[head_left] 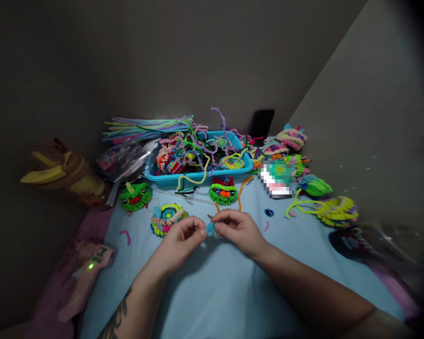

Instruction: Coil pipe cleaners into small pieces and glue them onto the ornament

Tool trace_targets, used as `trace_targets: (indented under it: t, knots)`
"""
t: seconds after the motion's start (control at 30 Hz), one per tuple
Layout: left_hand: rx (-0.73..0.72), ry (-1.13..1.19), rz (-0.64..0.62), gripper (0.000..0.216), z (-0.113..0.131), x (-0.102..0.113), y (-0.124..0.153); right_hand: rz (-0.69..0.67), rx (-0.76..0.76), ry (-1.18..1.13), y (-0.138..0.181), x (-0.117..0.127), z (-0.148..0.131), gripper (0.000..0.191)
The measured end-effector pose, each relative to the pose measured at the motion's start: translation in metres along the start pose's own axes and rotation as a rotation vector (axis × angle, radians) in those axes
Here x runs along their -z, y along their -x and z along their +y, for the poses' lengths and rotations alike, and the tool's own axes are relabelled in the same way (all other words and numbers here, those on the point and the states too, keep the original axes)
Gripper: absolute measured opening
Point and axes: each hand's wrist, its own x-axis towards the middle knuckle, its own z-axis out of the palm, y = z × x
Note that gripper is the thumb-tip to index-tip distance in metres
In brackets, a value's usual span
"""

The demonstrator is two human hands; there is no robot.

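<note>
In the middle of the table, my left hand (185, 238) and my right hand (240, 231) come close together, fingertips pinched. Between them is a small light-blue fuzzy piece (211, 229), which looks like pipe cleaner; its exact shape is partly hidden by my fingers. Just beyond the hands lies a green pipe-cleaner face (223, 194) with a red top, an orange beak and orange strands. A multicoloured pipe-cleaner piece (167, 215) rests beside my left hand, and a green face (136, 197) with a red mouth lies farther left.
Behind, a blue tray (198, 177) overflows with pipe cleaners; a striped bundle (148, 126) lies past it. A pink glue gun (92, 270) with a green light is at left, near a brown container (79, 176). On the right are yellow-green pieces (337, 211) and a bottle (353, 242).
</note>
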Motion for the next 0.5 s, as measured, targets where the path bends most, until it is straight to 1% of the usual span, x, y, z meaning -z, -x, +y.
trace_targets:
  t: [0.27,0.5]
  knots:
    - [-0.002,-0.02,0.035,0.037,0.0029,-0.0032,0.0008,0.011,-0.016,0.005,0.0003,-0.0004,0.0011,0.016]
    - [0.05,0.008,0.012,0.036,0.0037,-0.0043,0.0015,-0.013,-0.044,-0.049,0.0014,0.0001,-0.0001,0.021]
